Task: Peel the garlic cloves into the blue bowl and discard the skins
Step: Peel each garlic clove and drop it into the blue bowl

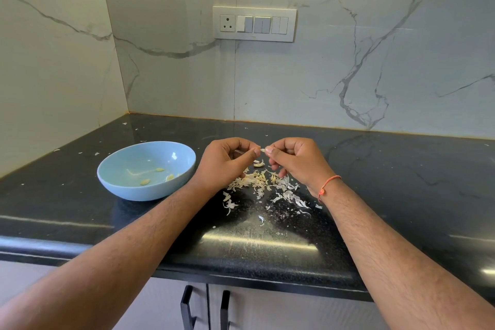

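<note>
Garlic clove (pixel 263 149), small and pale, was held above the dark surface (pixel 375 169) between the two hands, just right of the blue bowl (pixel 146 170). The left hand (pixel 226 161) pinched one end between thumb and forefinger; the right hand (pixel 293 159) pinched the other end, its fingers curled in a closed grip on the clove. How much skin remained on it could not be told.

Judged handling: the clove was light and firm but slick once bare, so a fingertip pinch at the tips, with a nail under the papery edge, seemed the sound hold; the skin was thin, dry and apt to tear into flakes.

Three peeled cloves (pixel 160 169) lay in the bowl. Another clove (pixel 258 163) rested on the surface beneath the hands. The heap of skins (pixel 257 182) lay scattered on the surface below and between the wrists, not yet discarded. An orange thread (pixel 328 185) circled the right wrist. A switch panel (pixel 254 23) sat on the marble wall behind.
</note>
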Available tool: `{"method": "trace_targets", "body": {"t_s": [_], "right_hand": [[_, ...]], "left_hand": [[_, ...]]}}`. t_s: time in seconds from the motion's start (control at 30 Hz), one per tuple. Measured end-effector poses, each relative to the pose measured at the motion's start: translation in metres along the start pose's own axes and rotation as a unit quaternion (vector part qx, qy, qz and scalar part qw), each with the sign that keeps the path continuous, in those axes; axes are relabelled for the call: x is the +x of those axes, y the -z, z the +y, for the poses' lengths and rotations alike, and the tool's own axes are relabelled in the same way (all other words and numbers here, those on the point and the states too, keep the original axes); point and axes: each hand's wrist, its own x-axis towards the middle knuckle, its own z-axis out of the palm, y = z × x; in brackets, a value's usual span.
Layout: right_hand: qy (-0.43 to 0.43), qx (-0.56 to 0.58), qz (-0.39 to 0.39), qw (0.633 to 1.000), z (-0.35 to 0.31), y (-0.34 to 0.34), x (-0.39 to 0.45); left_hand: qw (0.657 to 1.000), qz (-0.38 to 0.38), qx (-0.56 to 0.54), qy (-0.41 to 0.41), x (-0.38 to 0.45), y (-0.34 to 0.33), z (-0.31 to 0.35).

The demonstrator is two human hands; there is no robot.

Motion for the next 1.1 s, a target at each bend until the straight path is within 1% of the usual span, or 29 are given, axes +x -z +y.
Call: {"method": "trace_targets", "body": {"t_s": [0.13, 0.33, 0.47, 0.53, 0.63, 0.8, 0.97, 1.1], "right_hand": [[0.008, -0.019, 0.0, 1.0, 0.0, 0.001, 0.0], [0.017, -0.062, -0.012, 0.998, 0.0, -0.001, -0.001], [0.037, -0.025, 0.0, 0.999, -0.004, 0.0, -0.006], [0.046, 0.0, 0.006, 0.999, -0.007, 0.001, -0.01], [0.055, 0.04, 0.011, 0.998, -0.012, -0.003, -0.013], [0.053, 0.079, 0.002, 0.995, -0.022, -0.025, -0.023], [0.048, 0.04, -0.003, 0.998, -0.041, -0.068, -0.025], [0.048, -0.057, -0.011, 0.997, -0.056, -0.107, -0.016]], "left_hand": [[1.0, -0.016, 0.018, -0.013, 0.0, 0.0, 0.0], [0.996, -0.004, 0.068, -0.051, -0.001, 0.0, 0.001], [0.989, 0.03, 0.119, -0.084, -0.006, -0.001, 0.012], [0.985, 0.041, 0.146, -0.086, -0.008, -0.001, 0.021], [0.982, 0.035, 0.172, -0.074, -0.011, 0.007, 0.034], [0.967, -0.011, 0.248, -0.055, -0.018, 0.042, 0.056], [0.939, -0.026, 0.344, -0.007, -0.034, 0.102, 0.069], [0.905, -0.032, 0.419, 0.071, -0.051, 0.144, 0.076]]}}
